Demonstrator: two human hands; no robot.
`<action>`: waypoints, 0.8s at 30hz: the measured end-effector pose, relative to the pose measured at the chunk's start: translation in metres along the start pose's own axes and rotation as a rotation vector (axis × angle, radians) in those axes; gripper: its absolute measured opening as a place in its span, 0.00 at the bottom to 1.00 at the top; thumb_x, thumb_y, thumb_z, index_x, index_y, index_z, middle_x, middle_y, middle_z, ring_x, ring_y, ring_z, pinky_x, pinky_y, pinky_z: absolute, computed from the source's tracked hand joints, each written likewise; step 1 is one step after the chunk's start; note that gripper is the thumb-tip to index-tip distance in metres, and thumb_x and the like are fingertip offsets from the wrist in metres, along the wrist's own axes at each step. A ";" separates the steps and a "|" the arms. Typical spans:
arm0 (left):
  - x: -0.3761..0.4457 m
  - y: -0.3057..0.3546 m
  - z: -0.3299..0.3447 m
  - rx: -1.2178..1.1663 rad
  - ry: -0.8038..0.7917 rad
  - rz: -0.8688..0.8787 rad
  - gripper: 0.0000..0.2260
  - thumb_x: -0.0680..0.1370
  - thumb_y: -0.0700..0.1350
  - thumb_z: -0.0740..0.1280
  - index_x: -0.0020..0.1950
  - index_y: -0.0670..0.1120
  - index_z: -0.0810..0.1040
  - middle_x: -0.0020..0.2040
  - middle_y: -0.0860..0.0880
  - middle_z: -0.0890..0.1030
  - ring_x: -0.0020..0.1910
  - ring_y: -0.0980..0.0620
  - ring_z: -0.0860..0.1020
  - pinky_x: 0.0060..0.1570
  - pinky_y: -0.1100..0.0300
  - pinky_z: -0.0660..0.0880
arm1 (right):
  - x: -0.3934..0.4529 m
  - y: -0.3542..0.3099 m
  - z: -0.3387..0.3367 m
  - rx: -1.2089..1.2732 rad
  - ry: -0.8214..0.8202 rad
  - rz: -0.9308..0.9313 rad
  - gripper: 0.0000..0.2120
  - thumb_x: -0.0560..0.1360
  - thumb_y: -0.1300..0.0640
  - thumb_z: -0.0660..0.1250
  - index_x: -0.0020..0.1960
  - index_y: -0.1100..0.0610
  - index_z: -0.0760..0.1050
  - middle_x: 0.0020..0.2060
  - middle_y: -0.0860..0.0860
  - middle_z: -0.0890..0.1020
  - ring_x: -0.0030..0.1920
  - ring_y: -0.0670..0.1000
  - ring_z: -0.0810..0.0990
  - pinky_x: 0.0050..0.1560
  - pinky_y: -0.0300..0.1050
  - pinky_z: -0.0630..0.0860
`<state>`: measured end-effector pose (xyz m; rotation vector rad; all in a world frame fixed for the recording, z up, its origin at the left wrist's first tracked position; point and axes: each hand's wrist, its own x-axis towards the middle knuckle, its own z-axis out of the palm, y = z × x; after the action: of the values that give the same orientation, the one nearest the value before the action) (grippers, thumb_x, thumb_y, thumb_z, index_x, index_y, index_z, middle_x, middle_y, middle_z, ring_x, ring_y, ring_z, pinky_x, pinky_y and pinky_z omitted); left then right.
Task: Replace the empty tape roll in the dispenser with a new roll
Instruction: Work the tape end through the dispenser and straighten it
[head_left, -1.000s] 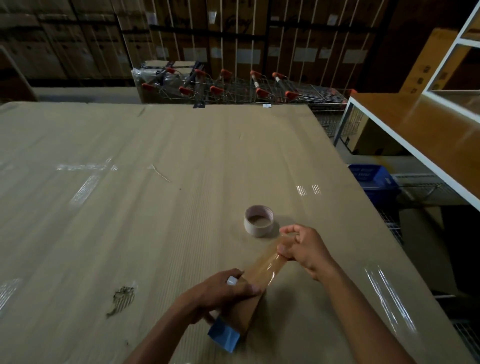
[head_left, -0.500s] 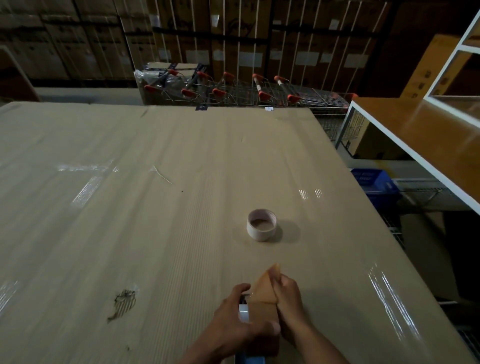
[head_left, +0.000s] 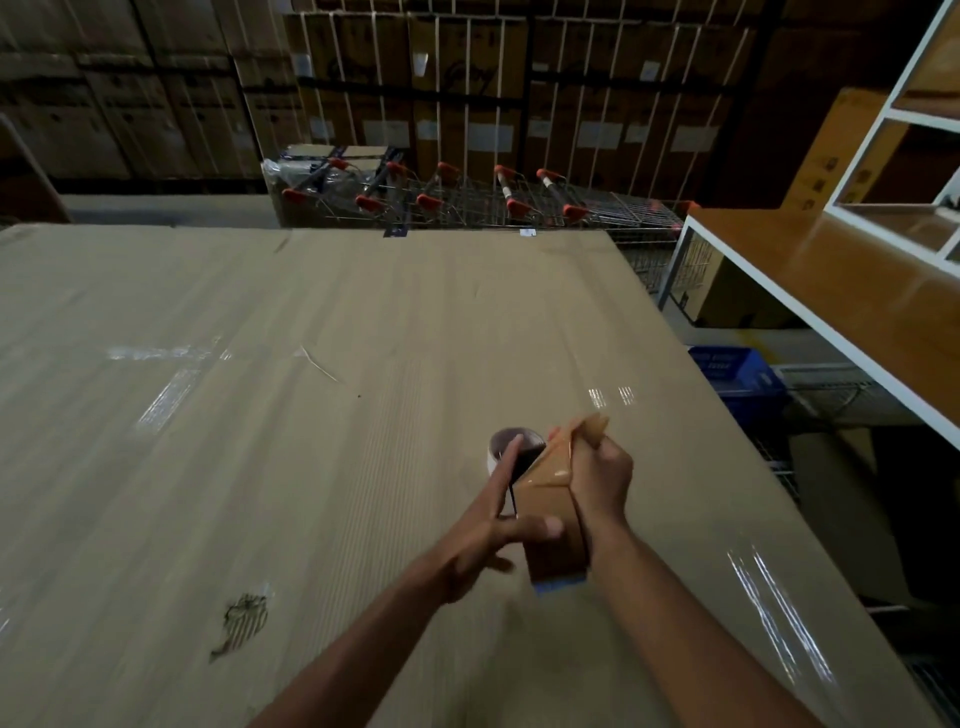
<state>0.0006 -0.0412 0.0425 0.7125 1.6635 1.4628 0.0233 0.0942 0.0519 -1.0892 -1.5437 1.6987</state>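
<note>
Dim warehouse, stacked cartons and shopping carts behind; work surface was a big cardboard-covered table. Both hands held the tape dispenser up above the table, near its right side, long axis running from the person out toward the far edge, blue end nearest the body. Left hand gripped the dispenser's left side, thumb across the brown tape, index finger stretched forward. Right hand was closed, pinching the folded free tape end at the far tip. Empty core sat on the table just beyond the left fingertip, partly hidden. Right hand nearer the tape end; likely threading step.
</note>
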 end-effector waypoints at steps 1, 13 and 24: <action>0.002 0.006 0.000 0.020 0.015 0.022 0.48 0.62 0.56 0.76 0.77 0.65 0.53 0.71 0.54 0.69 0.66 0.44 0.75 0.60 0.37 0.77 | 0.003 -0.010 -0.002 -0.007 -0.018 -0.031 0.12 0.73 0.57 0.67 0.37 0.65 0.80 0.30 0.56 0.80 0.33 0.54 0.78 0.34 0.44 0.74; -0.003 0.040 -0.010 0.367 0.108 0.237 0.48 0.58 0.61 0.74 0.76 0.64 0.58 0.68 0.57 0.65 0.67 0.52 0.70 0.64 0.44 0.76 | 0.029 -0.153 -0.080 -0.516 -0.889 -0.133 0.10 0.68 0.60 0.70 0.45 0.66 0.79 0.44 0.61 0.85 0.45 0.59 0.85 0.42 0.50 0.83; -0.005 0.053 0.008 -0.217 0.145 0.399 0.45 0.57 0.46 0.77 0.72 0.61 0.64 0.61 0.53 0.80 0.61 0.44 0.80 0.59 0.44 0.79 | 0.009 -0.116 -0.065 -0.153 -0.715 -0.036 0.07 0.78 0.58 0.61 0.47 0.59 0.76 0.40 0.55 0.81 0.41 0.53 0.82 0.47 0.55 0.81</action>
<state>0.0056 -0.0318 0.0955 0.8664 1.4909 1.9841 0.0645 0.1519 0.1648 -0.5194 -2.1281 2.0989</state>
